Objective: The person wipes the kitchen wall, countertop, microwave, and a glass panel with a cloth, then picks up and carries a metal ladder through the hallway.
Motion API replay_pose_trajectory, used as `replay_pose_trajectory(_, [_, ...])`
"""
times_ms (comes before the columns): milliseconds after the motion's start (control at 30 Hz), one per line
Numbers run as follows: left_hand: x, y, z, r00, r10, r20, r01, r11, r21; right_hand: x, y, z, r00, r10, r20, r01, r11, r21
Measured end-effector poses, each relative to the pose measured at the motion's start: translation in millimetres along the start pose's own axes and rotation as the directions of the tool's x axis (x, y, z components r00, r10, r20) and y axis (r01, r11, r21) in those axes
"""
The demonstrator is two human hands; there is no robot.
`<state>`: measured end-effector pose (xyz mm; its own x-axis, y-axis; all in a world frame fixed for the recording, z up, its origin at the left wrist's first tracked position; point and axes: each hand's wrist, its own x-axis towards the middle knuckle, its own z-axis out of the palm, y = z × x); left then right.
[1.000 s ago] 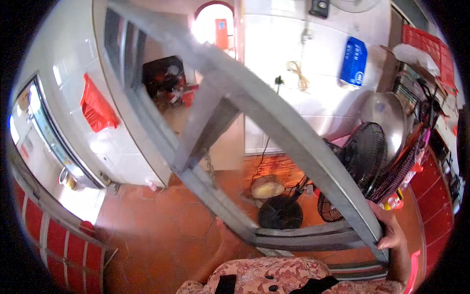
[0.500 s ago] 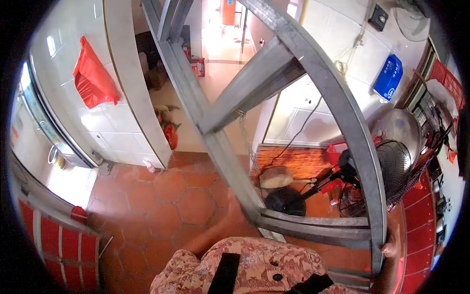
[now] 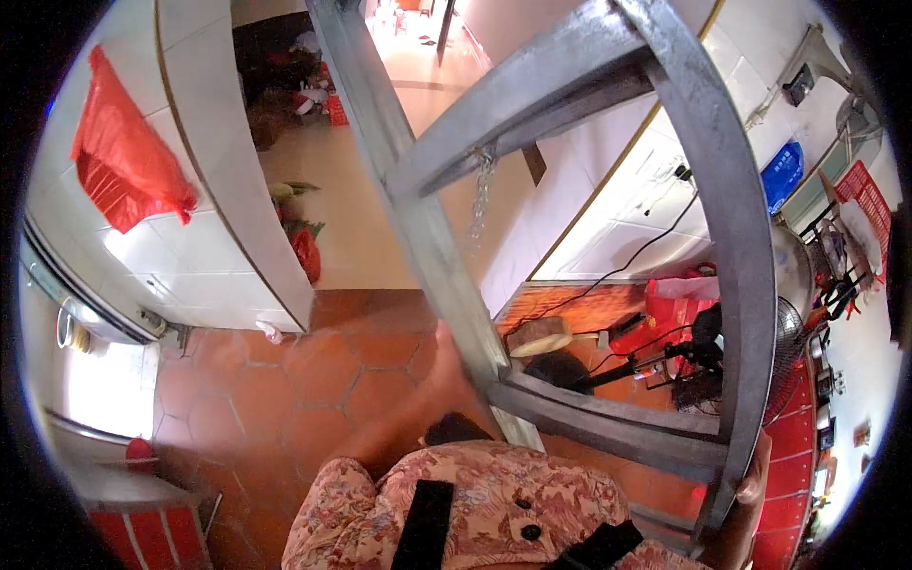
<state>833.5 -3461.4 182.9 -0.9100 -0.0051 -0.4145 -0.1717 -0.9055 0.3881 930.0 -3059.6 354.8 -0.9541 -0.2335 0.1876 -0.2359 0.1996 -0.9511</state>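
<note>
A large grey metal frame [image 3: 750,237] with crossbars stands tilted before me, and a short chain [image 3: 483,195] hangs from its middle crossbar. My left hand [image 3: 446,370] is closed against the left rail near its lower part, its fingers partly hidden behind the metal. On the right rail near the bottom corner, my right hand [image 3: 752,480] grips the outer edge. The lower crossbar [image 3: 608,423] spans between the two hands, just in front of the patterned clothing on my body.
Red tiled floor [image 3: 313,380] lies below. A red bag [image 3: 128,152] hangs on the left wall. A fan [image 3: 788,351] and cluttered shelves stand at the right. Behind the frame are a black round base [image 3: 553,370] and a cable. Red panels [image 3: 152,537] are at lower left.
The frame has swung more upright and to the right in view, with both hands still on it. The camera view has turned, so the doorway and the wall have shifted.
</note>
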Motion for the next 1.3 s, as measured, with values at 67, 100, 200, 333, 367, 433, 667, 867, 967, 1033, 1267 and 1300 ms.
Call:
replay_pose_trajectory(67, [27,33,-3,1.0,-0.002,-0.016,0.002,1.0,0.013,24,-2,33,0.999,0.031,-0.036,-0.03,0.999,0.036])
replay_pose_trajectory(100, [41,48,-7,1.0,0.005,-0.02,-0.004,1.0,0.024,36,5,40,0.999,0.023,-0.045,-0.022,1.0,0.02])
replay_pose_trajectory(200, [96,87,-21,0.998,0.062,-0.004,-0.062,0.995,0.077,74,28,53,0.999,-0.035,-0.026,0.035,0.999,-0.002])
replay_pose_trajectory(333, [162,151,-22,0.999,-0.018,0.027,0.017,0.999,0.032,146,21,106,0.998,-0.033,-0.053,0.034,0.999,0.028])
replay_pose_trajectory(367, [198,152,-45,0.981,0.065,0.18,-0.076,0.996,0.054,166,13,123,0.998,0.002,-0.064,-0.003,1.0,-0.008])
replay_pose_trajectory(433, [227,171,-54,0.935,0.142,0.324,-0.176,0.981,0.076,201,4,140,0.996,0.029,-0.086,-0.031,0.999,-0.024])
replay_pose_trajectory(667, [331,266,-41,0.943,-0.07,0.325,0.037,0.994,0.106,328,-25,198,0.985,0.171,0.007,-0.168,0.974,-0.153])
replay_pose_trajectory(867, [418,355,-38,0.956,-0.061,0.288,0.009,0.984,0.18,428,6,264,0.967,0.112,-0.228,-0.155,0.972,-0.178])
replay_pose_trajectory(967, [521,379,-78,0.94,-0.108,0.323,0.106,0.994,0.022,485,14,294,0.964,0.106,-0.244,-0.159,0.966,-0.206])
replay_pose_trajectory(1033, [547,412,-64,0.926,-0.049,0.374,0.036,0.999,0.041,525,23,302,0.964,0.104,-0.243,-0.157,0.966,-0.207])
replay_pose_trajectory(1267, [660,492,-60,0.944,-0.083,0.321,0.033,0.987,0.157,665,47,351,0.963,0.195,-0.185,-0.237,0.942,-0.237])
replay_pose_trajectory(1300, [683,507,-66,0.939,-0.065,0.337,0.009,0.986,0.166,683,73,357,0.973,0.116,-0.2,-0.162,0.959,-0.231])
